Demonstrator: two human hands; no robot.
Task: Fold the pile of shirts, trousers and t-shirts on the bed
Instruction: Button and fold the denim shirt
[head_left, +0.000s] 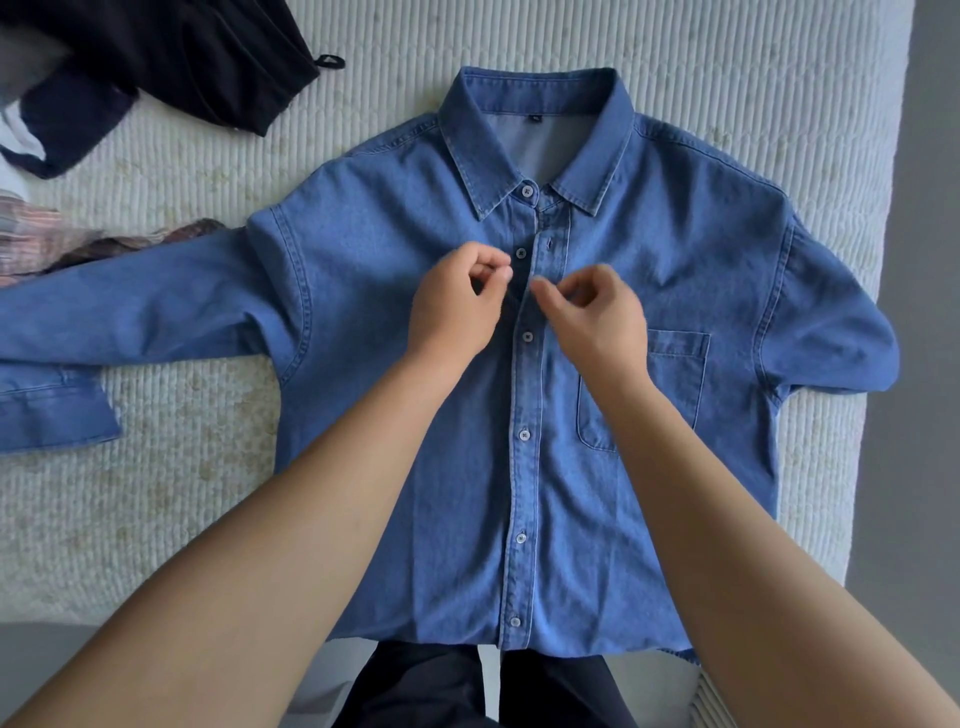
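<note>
Denim shirt (649, 260) flat on bed (753, 67), L hand (457, 306) & R hand (592, 312) grip pinching placket edges.

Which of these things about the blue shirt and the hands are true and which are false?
1. The shirt lies face up on the bed. True.
2. Both hands are at the sleeves. False: the left hand and right hand are at the button strip.
3. The pocket is beside the right hand. True.
4. The collar points toward the person. False: it points away.
5. The dark clothes lie on top of the shirt. False: they lie apart, at the bed's far left.
</note>
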